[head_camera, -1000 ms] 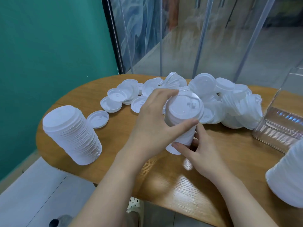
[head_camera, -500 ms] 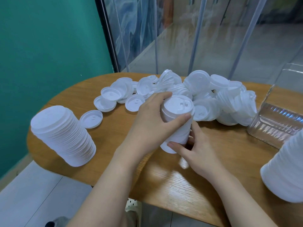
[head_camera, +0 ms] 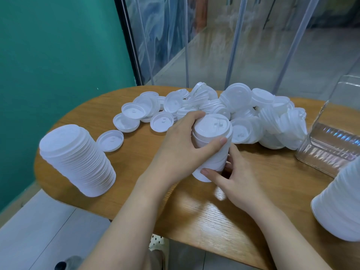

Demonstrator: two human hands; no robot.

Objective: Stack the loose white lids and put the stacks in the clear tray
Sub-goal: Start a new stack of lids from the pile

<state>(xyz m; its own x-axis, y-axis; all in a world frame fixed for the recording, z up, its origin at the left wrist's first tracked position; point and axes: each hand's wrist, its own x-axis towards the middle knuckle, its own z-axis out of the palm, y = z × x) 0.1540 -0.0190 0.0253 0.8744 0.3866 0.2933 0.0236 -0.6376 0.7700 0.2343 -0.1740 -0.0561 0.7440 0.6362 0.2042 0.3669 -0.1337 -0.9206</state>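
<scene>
Step in hand: squaring up a partial stack of lids before more are added or it goes to the tray.

The left hand grips the upper part of the stack, fingers curled over the far side and thumb across the near side. The right hand holds the base, thumb and fingers pinching the lowest lids just above the desk. The stack leans toward the person.

Loose lids lie heaped behind the hands. A finished stack stands at the left edge of the desk, another at the right. The clear tray sits at the right, well apart from the held stack.

Recommendation: keep the base supported, press the top lid down evenly so every rim seats, and straighten the lean before release. An unseated lid is likely to let the column slide apart when carried.
</scene>
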